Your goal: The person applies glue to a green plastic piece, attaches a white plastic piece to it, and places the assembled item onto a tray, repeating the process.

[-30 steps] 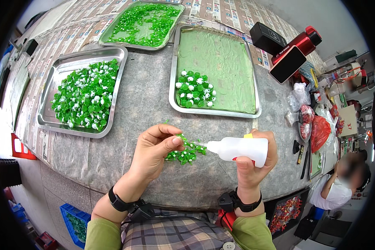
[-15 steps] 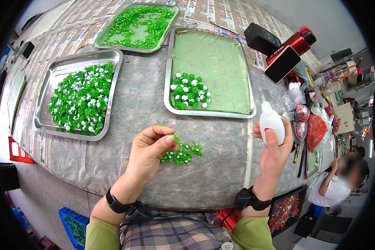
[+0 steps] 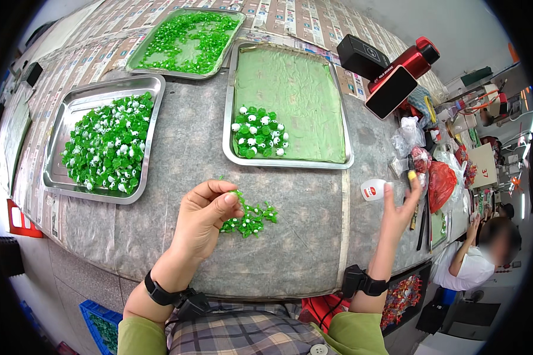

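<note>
My left hand (image 3: 207, 210) is closed in a pinch on a small green plastic piece (image 3: 237, 194), mostly hidden by the fingertips. Just beyond and beside it, a loose heap of small green pieces with white dots (image 3: 251, 220) lies on the grey table covering. My right hand (image 3: 400, 210) is empty, thumb and fingers spread. A white squeeze bottle (image 3: 373, 190) with a red label rests on the table beside the right thumb, apart from the palm. Past the right fingertips is a dark stick-like item with a yellow end (image 3: 411, 175); whether a finger touches it, I cannot tell.
A green-lined tray (image 3: 228, 142) holds a cluster of green-and-white beads. Left of it, a metal tray (image 3: 52, 171) is heaped with similar beads; another tray (image 3: 133, 62) lies behind. A phone (image 3: 391, 92), red bottle (image 3: 417, 58), black box (image 3: 361, 56) and red bag (image 3: 441, 184) crowd the right. A co-worker (image 3: 468, 263) sits far right.
My right hand has let go of the squeeze bottle, which now rests on the table, and its fingers have spread. My left hand keeps its pinch. The whole view has shifted slightly.
</note>
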Action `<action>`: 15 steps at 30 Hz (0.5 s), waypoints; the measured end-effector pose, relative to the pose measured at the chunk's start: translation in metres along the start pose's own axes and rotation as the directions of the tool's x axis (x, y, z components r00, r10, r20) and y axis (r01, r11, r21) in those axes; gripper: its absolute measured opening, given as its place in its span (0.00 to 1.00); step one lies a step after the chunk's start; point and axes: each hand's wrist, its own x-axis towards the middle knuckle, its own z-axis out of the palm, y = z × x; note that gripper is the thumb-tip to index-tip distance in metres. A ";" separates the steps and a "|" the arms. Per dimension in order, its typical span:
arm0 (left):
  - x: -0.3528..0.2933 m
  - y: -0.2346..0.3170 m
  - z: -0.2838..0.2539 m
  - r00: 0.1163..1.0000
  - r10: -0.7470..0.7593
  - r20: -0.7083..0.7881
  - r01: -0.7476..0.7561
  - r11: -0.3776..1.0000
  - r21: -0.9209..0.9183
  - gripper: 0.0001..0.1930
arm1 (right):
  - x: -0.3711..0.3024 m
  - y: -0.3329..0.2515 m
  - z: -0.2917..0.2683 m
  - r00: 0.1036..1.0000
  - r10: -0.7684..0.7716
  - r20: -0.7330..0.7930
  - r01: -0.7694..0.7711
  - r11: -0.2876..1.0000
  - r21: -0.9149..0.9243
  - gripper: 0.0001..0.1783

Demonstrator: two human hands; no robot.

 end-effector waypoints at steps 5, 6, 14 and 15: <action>-0.002 0.001 -0.004 1.000 0.019 -0.002 -0.019 1.000 0.016 0.06 | 0.035 -0.089 0.012 0.864 -0.251 0.436 0.012 0.877 0.480 0.07; -0.002 0.002 -0.005 1.000 0.023 -0.010 -0.023 1.000 0.020 0.06 | 0.039 -0.098 0.031 0.785 -0.356 0.507 0.051 0.853 0.520 0.06; 0.000 0.002 -0.001 1.000 0.017 -0.024 -0.017 1.000 0.003 0.05 | 0.033 -0.107 0.121 0.529 -0.577 0.622 0.276 0.810 0.518 0.07; -0.001 0.002 -0.002 1.000 0.015 -0.015 -0.015 1.000 0.000 0.05 | 0.032 -0.108 0.123 0.515 -0.584 0.627 0.301 0.809 0.506 0.06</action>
